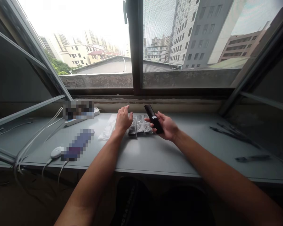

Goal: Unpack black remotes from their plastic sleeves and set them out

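My right hand (166, 125) grips a slim black remote-like device (153, 118), tilted up off the grey sill (155, 153). My left hand (123, 120) hovers with fingers spread, just left of several black devices in clear wrappers (140, 125) lying side by side on the sill. An empty clear plastic bag (108, 130) lies to the left of that hand.
A white power strip (81, 119) with white cables (35, 138) sits at the back left, a white oval plug or mouse (56, 152) near the front edge. Dark thin tools (231, 133) lie on the right. The window frame (135, 47) rises behind.
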Action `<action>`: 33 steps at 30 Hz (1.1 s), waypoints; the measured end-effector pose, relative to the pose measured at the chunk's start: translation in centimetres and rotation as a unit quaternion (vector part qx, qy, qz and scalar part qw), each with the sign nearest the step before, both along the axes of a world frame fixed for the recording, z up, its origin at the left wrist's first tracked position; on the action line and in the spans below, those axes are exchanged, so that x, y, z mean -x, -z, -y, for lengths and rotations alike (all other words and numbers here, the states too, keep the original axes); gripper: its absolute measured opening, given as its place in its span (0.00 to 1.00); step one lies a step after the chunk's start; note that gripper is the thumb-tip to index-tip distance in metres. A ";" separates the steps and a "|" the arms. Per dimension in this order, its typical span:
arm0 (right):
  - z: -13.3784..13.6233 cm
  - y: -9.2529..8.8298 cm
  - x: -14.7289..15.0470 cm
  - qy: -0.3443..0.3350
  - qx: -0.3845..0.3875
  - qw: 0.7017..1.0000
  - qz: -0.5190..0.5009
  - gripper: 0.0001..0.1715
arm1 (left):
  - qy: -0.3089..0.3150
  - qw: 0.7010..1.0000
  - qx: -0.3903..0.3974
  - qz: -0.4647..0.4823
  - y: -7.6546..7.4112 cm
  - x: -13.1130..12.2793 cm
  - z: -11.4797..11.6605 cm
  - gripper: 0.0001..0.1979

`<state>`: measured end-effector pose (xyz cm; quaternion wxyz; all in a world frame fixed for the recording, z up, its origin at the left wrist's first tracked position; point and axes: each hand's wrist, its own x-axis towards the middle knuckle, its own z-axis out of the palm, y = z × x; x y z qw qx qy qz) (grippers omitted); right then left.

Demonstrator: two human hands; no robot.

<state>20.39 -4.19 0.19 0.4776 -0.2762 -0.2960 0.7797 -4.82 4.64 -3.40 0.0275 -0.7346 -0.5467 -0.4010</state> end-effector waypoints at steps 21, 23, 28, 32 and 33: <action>-0.2 -0.3 -0.6 -0.018 0.041 0.996 -0.077 0.20 | -0.013 1.000 0.000 0.017 -0.1 0.4 -0.2 0.25; 0.0 -0.4 -0.5 -0.018 0.043 0.996 -0.076 0.16 | -0.012 1.000 0.000 0.020 -0.1 0.4 -0.2 0.25; -0.1 -0.6 -0.3 0.049 0.075 0.996 -0.024 0.11 | -0.014 1.000 0.007 0.017 -0.1 0.4 -0.3 0.24; -0.2 -0.6 -0.5 0.038 0.055 0.997 -0.047 0.15 | -0.016 1.000 0.006 0.014 0.0 0.4 -0.2 0.24; -0.1 -0.6 -0.6 0.026 0.045 0.997 -0.059 0.17 | -0.017 1.000 0.008 0.012 -0.1 0.4 -0.2 0.23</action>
